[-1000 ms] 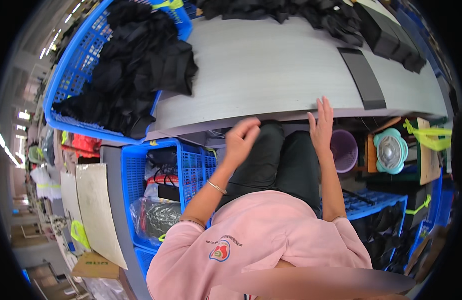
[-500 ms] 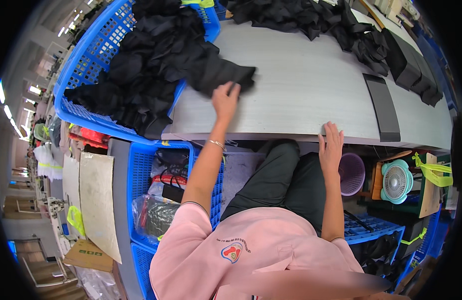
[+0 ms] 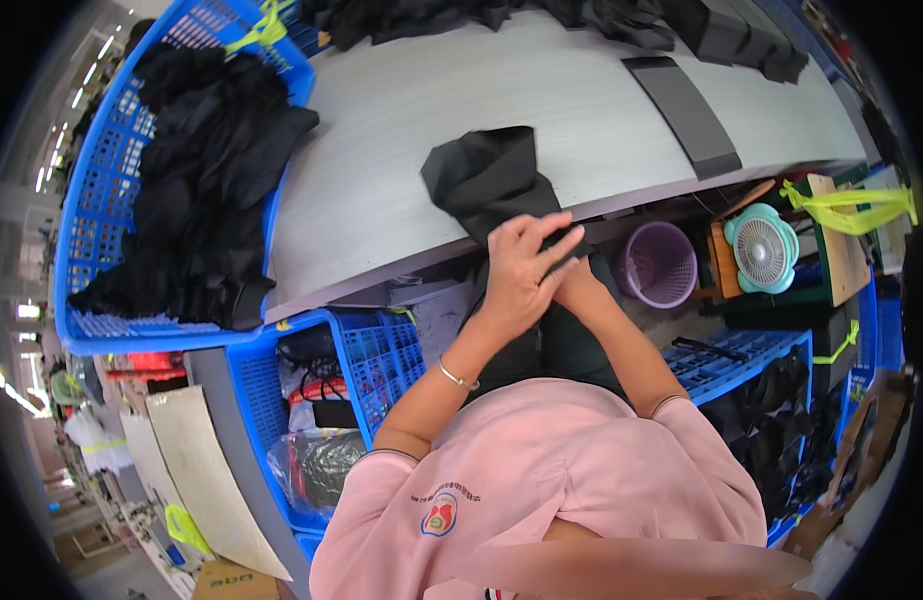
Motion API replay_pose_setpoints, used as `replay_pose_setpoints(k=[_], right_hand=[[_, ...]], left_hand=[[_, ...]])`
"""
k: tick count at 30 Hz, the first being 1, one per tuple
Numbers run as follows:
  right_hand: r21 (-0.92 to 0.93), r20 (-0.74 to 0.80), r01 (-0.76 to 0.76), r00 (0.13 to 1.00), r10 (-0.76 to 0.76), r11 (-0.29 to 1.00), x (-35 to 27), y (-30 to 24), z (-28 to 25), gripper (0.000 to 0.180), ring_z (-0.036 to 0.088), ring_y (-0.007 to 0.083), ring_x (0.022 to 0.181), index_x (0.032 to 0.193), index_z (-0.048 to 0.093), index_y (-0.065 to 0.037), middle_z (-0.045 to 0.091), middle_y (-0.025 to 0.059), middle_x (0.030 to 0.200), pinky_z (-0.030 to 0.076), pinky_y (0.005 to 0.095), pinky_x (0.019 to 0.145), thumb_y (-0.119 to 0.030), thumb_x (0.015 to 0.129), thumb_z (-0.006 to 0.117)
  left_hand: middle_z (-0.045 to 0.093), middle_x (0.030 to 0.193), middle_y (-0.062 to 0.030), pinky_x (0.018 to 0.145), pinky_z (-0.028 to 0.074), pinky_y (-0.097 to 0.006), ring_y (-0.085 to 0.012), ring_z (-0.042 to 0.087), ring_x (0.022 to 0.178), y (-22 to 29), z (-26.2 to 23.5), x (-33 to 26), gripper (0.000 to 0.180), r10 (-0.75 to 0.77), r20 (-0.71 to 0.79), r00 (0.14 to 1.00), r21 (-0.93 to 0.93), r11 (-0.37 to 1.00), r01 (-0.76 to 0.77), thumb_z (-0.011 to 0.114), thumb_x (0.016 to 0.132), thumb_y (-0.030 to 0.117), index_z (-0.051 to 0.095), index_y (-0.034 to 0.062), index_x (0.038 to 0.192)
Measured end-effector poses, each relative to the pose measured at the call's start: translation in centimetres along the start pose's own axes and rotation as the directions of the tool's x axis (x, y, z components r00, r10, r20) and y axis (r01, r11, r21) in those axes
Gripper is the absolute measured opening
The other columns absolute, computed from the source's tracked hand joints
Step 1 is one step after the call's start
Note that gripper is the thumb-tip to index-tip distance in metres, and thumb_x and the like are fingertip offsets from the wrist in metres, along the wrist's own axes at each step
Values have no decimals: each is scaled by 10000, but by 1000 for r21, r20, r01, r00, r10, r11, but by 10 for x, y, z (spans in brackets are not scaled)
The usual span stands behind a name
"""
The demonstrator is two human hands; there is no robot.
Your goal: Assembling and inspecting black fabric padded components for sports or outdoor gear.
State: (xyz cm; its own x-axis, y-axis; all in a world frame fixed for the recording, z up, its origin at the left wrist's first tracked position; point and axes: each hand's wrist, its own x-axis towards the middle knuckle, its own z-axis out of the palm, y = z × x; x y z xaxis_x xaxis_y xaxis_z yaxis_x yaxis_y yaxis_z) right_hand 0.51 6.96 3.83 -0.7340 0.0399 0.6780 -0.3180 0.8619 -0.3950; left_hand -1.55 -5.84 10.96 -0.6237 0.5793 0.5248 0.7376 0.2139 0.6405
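Taking up most of the view is the pale grey desk (image 3: 372, 130), with a big blue basket (image 3: 112, 343) parked along its left edge. That one's stuffed with a heap of dark fabric (image 3: 207, 170), all crumpled together. More of the same, a loose black pile (image 3: 412, 22), runs along the far edge of the desk. Then there's the black cloth piece (image 3: 487, 175), sticking up over the near edge, roughly mid-desk, its lower end going in where the hands meet. Toward the right edge lies a flat dark strip (image 3: 684, 115), and below the near edge you've got a purple bin (image 3: 674, 285). The left hand (image 3: 520, 272) crosses over the right hand (image 3: 579, 285) right at the cloth. Left fingers are a bit spread and half bent; the right ones are mostly covered, so honestly can't tell which hand is gripping. Smallest bit: a bracelet (image 3: 457, 379) on the left wrist.
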Motion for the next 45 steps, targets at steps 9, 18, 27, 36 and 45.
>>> replay_pose_setpoints(k=[9, 18, 27, 36, 45], right_hand=[[775, 431, -624, 638, 638, 100, 21, 19, 5, 308, 629, 237, 1030, 1229, 579, -72, 629, 100, 1148, 514, 362, 837, -207, 952, 580], [909, 412, -269, 688, 598, -317, 12, 52, -9, 468, 419, 234, 1355, 1447, 386, -68, 389, 98, 1495, 430, 361, 1033, -264, 1038, 501], [886, 396, -450, 612, 685, -111, 3, 11, -41, 529, 568, 144, 1095, 1470, 362, -26, 579, 101, 1248, 460, 289, 957, -269, 1030, 528], [820, 322, -523, 757, 569, 231, 15, -25, -59, 293, 579, 162, 1102, 1272, 550, -46, 614, 88, 1220, 465, 296, 932, -121, 989, 558], [-79, 155, -308, 936, 317, 948, 55, 33, -60, 255, 610, 313, 1062, 1027, 624, -17, 643, 157, 1114, 462, 379, 941, -160, 816, 632]], left_hand=[[596, 1345, -20, 1005, 331, -373, -237, 491, 1166, 37, 28, -41, 322, -171, 60, 983, -241, 954, 181, 627, 917, 234, 721, 93, 1190], [519, 1373, -182, 1098, 351, -408, -323, 429, 1326, 57, 33, -50, 458, -95, 129, 987, -442, 886, 143, 660, 833, 153, 647, 48, 1279], [567, 1326, -103, 1098, 307, -450, -344, 390, 1316, -13, 41, 8, 152, -269, 66, 961, -398, 876, 272, 703, 878, 194, 672, 51, 838], [468, 1440, -143, 1115, 289, -404, -284, 367, 1372, -50, 40, 17, 196, -436, 298, 849, -706, 497, 504, 657, 931, 225, 667, 47, 849], [379, 1502, -181, 1129, 286, -455, -360, 367, 1369, 51, 35, -23, 543, -97, -121, 988, -250, 966, 65, 812, 765, 230, 584, 74, 1233]])
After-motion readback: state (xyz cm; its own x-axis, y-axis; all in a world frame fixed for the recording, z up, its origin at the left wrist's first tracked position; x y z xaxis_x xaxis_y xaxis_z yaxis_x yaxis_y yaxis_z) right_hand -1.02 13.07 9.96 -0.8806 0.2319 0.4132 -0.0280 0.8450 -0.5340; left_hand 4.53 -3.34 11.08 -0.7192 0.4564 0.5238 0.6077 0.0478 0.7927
